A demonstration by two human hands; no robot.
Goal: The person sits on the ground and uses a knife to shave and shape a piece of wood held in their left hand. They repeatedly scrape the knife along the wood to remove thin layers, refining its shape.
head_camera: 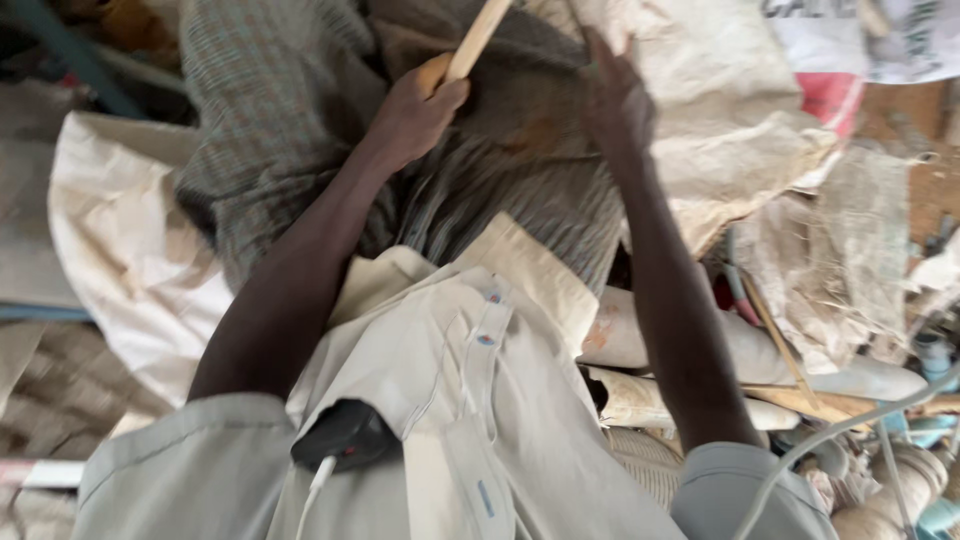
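Observation:
My left hand (415, 110) is closed around a pale wooden stick (478, 38) that runs up and to the right out of the top edge. My right hand (615, 95) is raised beside it, fingers spread, pressing against a grey-brown checked cloth (290, 90) and the edge of a pale woven sack (720, 120). Both arms reach up from my beige shirt (470, 400), which fills the lower middle. What the stick's far end touches is out of view.
A cream sack (120, 250) lies at the left. Crumpled sacks and torn plastic (840, 250) pile up at the right, with wooden sticks (800, 395), a grey cable (850, 425) and turned wooden pieces (900, 490) at the lower right. A black device (345, 432) hangs on my chest.

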